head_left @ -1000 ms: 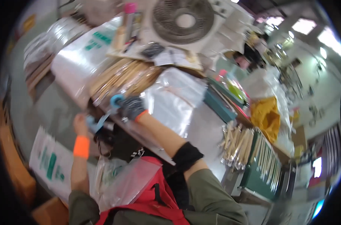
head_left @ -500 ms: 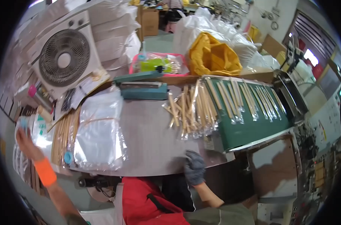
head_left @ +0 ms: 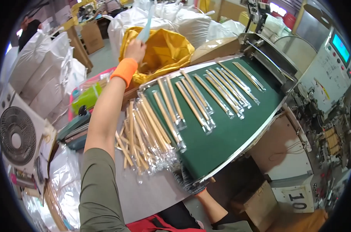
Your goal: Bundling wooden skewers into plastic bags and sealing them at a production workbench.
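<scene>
My left hand [head_left: 136,51], bare with an orange wristband, reaches out over the yellow sack [head_left: 167,46]. Its fingers are closed on a pale blue, translucent strip [head_left: 146,30] that sticks up from them. My right hand [head_left: 188,181], in a grey glove, is low at the near left corner of the green conveyor belt [head_left: 218,150]. Its fingers are partly hidden there, and I cannot tell what they touch. Just beyond it lies a pile of thin wooden sticks in clear wrappers [head_left: 144,135]. More wrapped sticks [head_left: 195,104] are spread in rows on the belt.
A pink tray [head_left: 72,104] with a green packet and a teal sealer [head_left: 77,127] are left of my arm. Clear plastic bags [head_left: 65,185] and a fan [head_left: 17,133] stand farther left. White sacks [head_left: 183,23] fill the back. Machinery with a screen [head_left: 340,46] is at right.
My view has turned right. My left hand has gone from the far left table end to above the yellow sack. My right hand has moved from the table's front edge to the belt corner.
</scene>
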### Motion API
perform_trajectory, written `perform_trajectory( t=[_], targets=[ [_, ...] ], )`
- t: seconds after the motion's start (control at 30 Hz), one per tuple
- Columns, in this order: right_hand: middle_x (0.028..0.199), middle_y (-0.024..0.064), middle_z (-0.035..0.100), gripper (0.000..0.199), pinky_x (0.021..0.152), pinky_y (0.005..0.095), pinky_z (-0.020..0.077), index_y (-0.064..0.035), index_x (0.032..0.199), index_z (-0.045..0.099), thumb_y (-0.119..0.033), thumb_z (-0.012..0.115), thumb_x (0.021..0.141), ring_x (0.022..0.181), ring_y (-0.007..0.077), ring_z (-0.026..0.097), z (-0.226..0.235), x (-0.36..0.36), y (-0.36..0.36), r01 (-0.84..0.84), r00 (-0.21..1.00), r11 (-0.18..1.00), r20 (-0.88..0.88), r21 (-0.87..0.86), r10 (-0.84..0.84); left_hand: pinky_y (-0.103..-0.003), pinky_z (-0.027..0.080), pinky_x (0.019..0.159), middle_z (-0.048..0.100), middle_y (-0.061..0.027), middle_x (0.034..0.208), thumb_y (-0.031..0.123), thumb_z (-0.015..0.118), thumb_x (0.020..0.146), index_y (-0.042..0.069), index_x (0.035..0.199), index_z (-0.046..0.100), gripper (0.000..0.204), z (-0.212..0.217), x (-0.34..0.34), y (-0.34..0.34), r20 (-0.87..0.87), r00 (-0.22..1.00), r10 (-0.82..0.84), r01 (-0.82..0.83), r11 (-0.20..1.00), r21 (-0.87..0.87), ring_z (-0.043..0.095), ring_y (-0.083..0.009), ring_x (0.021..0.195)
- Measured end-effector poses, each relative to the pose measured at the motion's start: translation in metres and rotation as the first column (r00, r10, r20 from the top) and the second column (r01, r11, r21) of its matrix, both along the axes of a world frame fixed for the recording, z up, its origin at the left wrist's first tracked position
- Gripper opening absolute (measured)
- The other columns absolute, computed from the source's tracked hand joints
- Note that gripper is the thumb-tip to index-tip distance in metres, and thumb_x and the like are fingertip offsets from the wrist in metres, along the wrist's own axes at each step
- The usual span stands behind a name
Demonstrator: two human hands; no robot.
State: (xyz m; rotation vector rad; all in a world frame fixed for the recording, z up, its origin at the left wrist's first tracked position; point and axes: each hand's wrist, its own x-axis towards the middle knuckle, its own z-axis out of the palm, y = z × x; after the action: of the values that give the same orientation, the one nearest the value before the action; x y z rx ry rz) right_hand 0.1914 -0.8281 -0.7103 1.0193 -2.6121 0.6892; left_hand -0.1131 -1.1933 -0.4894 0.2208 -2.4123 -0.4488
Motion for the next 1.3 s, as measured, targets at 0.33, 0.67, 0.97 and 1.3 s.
perform_trajectory(
  t=[0.33, 0.67, 0.97, 1.3],
  targets=[
    [0.098, 0.0129, 0.061, 0.037, 0.079, 0.0399, 0.0465, -0.0071, 0.109, 0.059, -0.030, 0.064, 0.079, 0.091, 0.0264, 0.059, 0.079, -0.008, -0.022, -0.236, 0.884, 0.942, 0.351, -0.237, 0.309, -0.034, 0.044, 0.088, 0.055, -0.0162, 0.116, 0.006, 0.056, 0.082, 0.005, 0.125, 0.044, 0.044, -0.068, 0.181, 0.016, -0.272, 0.944, -0.185, 0.211, 0.975, 0.071, 0.054, -0.0285, 0.107],
    [0.085, 0.0219, 0.059, 0.031, 0.071, 0.0448, 0.0466, -0.0018, 0.097, 0.060, -0.025, 0.056, 0.076, 0.078, 0.0372, 0.057, 0.034, 0.005, -0.107, -0.058, 0.928, 0.973, 0.346, -0.224, 0.135, -0.050, 0.026, 0.101, 0.027, -0.0268, 0.139, 0.044, 0.071, 0.069, 0.007, 0.141, 0.019, 0.096, -0.189, 0.328, 0.139, 0.154, 0.965, 0.213, -0.263, 0.751, 0.606, 0.027, -0.0430, 0.128],
    [0.099, 0.0227, 0.061, 0.048, 0.081, 0.0427, 0.0462, -0.0007, 0.098, 0.060, -0.044, 0.054, 0.078, 0.092, 0.0364, 0.059, 0.072, 0.054, -0.093, -0.580, 0.780, 0.807, 0.363, 0.111, 0.510, -0.042, 0.024, 0.105, 0.030, -0.0273, 0.134, 0.033, 0.068, 0.075, -0.001, 0.140, 0.018, 0.089, -0.200, 0.461, 0.120, -0.040, 0.933, 0.359, -0.215, 0.641, 0.737, 0.029, -0.0399, 0.126],
    [0.102, 0.0192, 0.061, 0.040, 0.084, 0.0406, 0.0453, -0.0040, 0.100, 0.061, -0.035, 0.062, 0.075, 0.093, 0.0343, 0.058, 0.151, -0.180, 0.003, 0.360, 0.749, 0.933, -0.601, 0.016, -0.279, -0.046, 0.032, 0.096, 0.056, -0.0034, 0.106, 0.031, 0.066, 0.071, 0.017, 0.108, 0.061, 0.040, -0.167, 0.550, 0.210, 0.138, 0.857, -0.496, 0.515, 0.826, -0.230, 0.049, -0.0234, 0.106]
  ],
)
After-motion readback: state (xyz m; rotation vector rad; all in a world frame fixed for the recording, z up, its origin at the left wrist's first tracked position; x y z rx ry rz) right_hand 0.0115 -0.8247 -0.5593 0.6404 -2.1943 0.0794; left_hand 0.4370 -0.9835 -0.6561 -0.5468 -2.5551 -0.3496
